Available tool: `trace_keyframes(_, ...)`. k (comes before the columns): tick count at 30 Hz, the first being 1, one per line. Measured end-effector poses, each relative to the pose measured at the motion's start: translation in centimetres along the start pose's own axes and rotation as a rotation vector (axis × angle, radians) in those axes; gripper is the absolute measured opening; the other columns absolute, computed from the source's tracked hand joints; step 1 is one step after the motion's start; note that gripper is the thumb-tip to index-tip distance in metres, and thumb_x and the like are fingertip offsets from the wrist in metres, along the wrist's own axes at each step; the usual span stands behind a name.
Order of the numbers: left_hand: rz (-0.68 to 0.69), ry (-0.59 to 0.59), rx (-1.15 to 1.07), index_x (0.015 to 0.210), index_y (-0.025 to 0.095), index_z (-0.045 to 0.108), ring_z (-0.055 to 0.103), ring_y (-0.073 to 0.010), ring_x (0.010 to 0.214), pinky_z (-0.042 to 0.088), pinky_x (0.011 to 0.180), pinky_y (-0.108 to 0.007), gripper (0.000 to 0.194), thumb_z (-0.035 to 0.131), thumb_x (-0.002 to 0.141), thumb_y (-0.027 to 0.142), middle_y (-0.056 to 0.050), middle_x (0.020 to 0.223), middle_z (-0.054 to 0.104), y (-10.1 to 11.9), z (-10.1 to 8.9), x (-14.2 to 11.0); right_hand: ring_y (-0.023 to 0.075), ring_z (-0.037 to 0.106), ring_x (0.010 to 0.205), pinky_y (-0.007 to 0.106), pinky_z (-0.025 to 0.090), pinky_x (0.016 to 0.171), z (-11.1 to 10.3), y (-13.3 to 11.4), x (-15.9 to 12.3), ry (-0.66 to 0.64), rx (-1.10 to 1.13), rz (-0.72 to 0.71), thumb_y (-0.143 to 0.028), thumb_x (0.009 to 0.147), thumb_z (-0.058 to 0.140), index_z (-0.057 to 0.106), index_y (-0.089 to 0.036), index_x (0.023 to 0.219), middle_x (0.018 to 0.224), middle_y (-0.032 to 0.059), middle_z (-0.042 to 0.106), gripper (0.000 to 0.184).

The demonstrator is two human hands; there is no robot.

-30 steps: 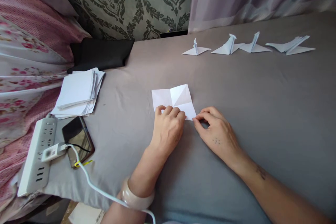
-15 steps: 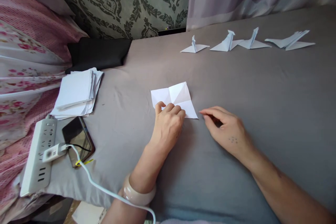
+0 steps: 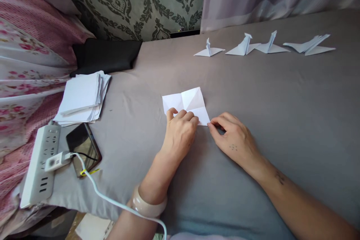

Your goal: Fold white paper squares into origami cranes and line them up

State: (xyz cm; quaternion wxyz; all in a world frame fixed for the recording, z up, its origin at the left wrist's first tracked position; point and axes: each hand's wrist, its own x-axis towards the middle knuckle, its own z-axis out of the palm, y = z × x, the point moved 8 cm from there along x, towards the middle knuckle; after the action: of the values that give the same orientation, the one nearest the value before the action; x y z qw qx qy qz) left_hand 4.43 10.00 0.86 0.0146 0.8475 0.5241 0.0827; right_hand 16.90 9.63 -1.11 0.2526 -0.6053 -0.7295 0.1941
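A white square sheet of paper with crossing creases lies on the grey cloth, its far right corner raised a little. My left hand is curled over the near edge, fingers closed on the paper and hiding that part of it. At the near right corner, my right hand pinches the paper's tip between thumb and forefinger. A pale bangle circles my left wrist.
Several folded paper birds stand in a row at the back right. On the left are a stack of white paper, a black folded item, a phone and a power strip. A white cable crosses my left forearm.
My right hand drew away to the right from the paper's corner, then came back to pinch it. My left hand has stayed in place on the sheet.
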Motion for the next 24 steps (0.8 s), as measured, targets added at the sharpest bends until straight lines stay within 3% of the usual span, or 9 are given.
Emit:
trace_keyframes(6, -0.016, 0.009, -0.01, 0.081, 0.019, 0.065, 0.056, -0.0189, 0.08, 0.025, 0.086, -0.041, 0.024, 0.046, 0.095, 0.017, -0.002, 0.079, 0.068, 0.0, -0.1, 0.0, 0.0178, 0.058, 0.08, 0.03, 0.045, 0.071, 0.4, 0.4, 0.2, -0.014, 0.003, 0.055, -0.025, 0.085, 0.059, 0.06, -0.021, 0.075, 0.08, 0.0011, 0.061, 0.01)
trace_keyframes(9, -0.061, 0.038, -0.028, 0.085, 0.02, 0.065, 0.056, -0.0211, 0.088, 0.025, 0.087, -0.043, 0.019, 0.049, 0.095, 0.024, -0.004, 0.084, 0.069, -0.7, -0.5, -0.1, 0.0179, 0.058, 0.086, 0.03, 0.046, 0.075, 0.7, -0.1, 0.2, -0.015, 0.07, -0.049, -0.019, 0.088, 0.054, 0.062, -0.021, 0.087, 0.09, 0.0032, 0.062, 0.008)
trace_keyframes(14, -0.139, 0.072, -0.168, 0.099, 0.022, 0.063, 0.056, -0.0227, 0.097, 0.026, 0.089, -0.042, 0.021, 0.064, 0.086, 0.039, -0.004, 0.099, 0.07, -2.9, -0.8, -1.0, 0.0195, 0.056, 0.095, 0.032, 0.047, 0.078, 1.2, -1.7, -0.3, -0.046, 0.073, -0.281, -0.013, 0.094, 0.042, 0.066, -0.024, 0.107, 0.102, 0.006, 0.064, 0.03)
trace_keyframes(24, -0.281, 0.035, -0.473, 0.09, 0.025, 0.064, 0.055, -0.0197, 0.102, 0.027, 0.098, -0.042, 0.007, 0.064, 0.086, 0.031, 0.001, 0.098, 0.069, -5.7, -0.7, -2.1, 0.0193, 0.05, 0.088, 0.032, 0.045, 0.076, 1.7, -2.6, -0.9, -0.074, -0.089, -0.335, -0.014, 0.096, 0.042, 0.068, -0.025, 0.113, 0.1, 0.0058, 0.063, 0.033)
